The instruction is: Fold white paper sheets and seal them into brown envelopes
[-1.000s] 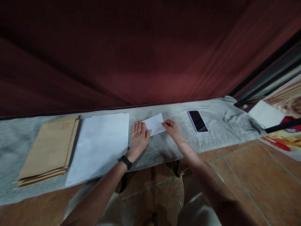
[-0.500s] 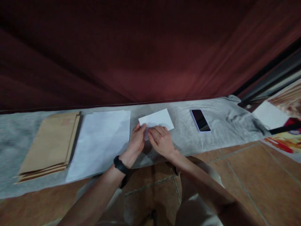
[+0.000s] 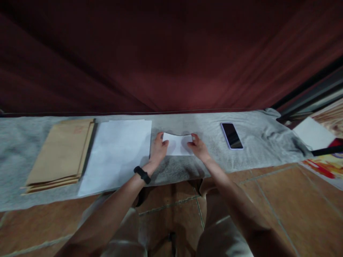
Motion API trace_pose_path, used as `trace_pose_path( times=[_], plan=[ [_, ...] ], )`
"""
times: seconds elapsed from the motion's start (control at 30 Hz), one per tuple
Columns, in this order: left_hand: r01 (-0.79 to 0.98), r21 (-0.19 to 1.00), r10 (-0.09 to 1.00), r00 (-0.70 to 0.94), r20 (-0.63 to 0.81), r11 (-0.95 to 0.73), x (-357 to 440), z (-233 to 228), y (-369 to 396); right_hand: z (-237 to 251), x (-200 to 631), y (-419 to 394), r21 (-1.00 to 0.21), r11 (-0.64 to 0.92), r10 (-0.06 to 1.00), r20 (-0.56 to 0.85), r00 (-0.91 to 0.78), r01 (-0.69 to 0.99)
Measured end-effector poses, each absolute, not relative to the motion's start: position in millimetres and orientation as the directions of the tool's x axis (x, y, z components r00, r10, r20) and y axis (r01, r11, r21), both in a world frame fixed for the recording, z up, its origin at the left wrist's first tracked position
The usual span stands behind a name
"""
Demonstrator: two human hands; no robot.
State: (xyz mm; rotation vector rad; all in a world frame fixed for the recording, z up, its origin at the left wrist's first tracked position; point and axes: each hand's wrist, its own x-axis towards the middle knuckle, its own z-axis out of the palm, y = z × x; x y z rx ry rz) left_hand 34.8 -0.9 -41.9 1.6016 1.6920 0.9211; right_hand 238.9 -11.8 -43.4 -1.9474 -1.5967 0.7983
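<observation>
A small folded sheet of white paper is held between my two hands, its long side running left to right and its far edge bowed slightly. My left hand grips the left end, thumb on top and fingers at the far corner. At the right end my right hand pinches it the same way. To the left of my left hand lies a stack of larger white paper sheets. Right of my right hand rests a phone with a dark screen and a pale purple case.
Brown paper envelopes are stacked at the left on the grey cloth. A dark red curtain hangs behind. At the far right are a white sheet and a colourful printed sheet, above a tiled floor.
The folded paper has turned from slanted to straight. My right hand has moved from near my left hand to the paper's right end, and the hands are now apart.
</observation>
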Motion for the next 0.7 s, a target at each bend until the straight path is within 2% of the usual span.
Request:
trace_pose_path(
  times=[0.13, 0.2, 0.3, 0.4, 0.47, 0.53, 0.63, 0.7],
  plan=[
    [0.769, 0.639, 0.999, -0.030, 0.016, 0.012, 38, -33, -10, -37, 236, -18, -0.508, -0.179, 0.984, -0.085, 0.158, 0.842],
    [0.830, 0.557, 0.999, -0.003, 0.043, -0.022, 40, -31, -14, -36, 233, -19, -0.472, -0.173, 0.985, -0.085, 0.150, 0.864],
    [0.866, 0.495, 0.996, 0.029, 0.086, -0.068, 41, -33, -17, -34, 231, -22, -0.436, -0.155, 0.988, -0.055, 0.146, 0.886],
    [0.897, 0.432, 0.993, 0.047, 0.110, -0.090, 41, -34, -18, -30, 230, -25, -0.379, -0.076, 0.989, 0.085, 0.117, 0.922],
    [0.922, 0.371, 0.991, 0.070, 0.113, -0.107, 40, -31, -19, -29, 228, -27, -0.354, 0.047, 0.982, 0.187, 0.021, 0.934],
    [0.944, 0.304, 0.988, 0.096, 0.124, -0.130, 39, -28, -21, -31, 222, -30, -0.362, 0.192, 0.967, 0.230, -0.112, 0.912],
    [0.945, 0.250, 0.970, 0.168, 0.176, -0.209, 39, -27, -22, -41, 209, -37, -0.371, 0.334, 0.939, 0.206, -0.274, 0.866],
    [0.911, 0.285, 0.949, 0.248, 0.197, -0.297, 42, -31, -24, -50, 202, -42, -0.333, 0.362, 0.931, 0.173, -0.321, 0.871]
  ],
)
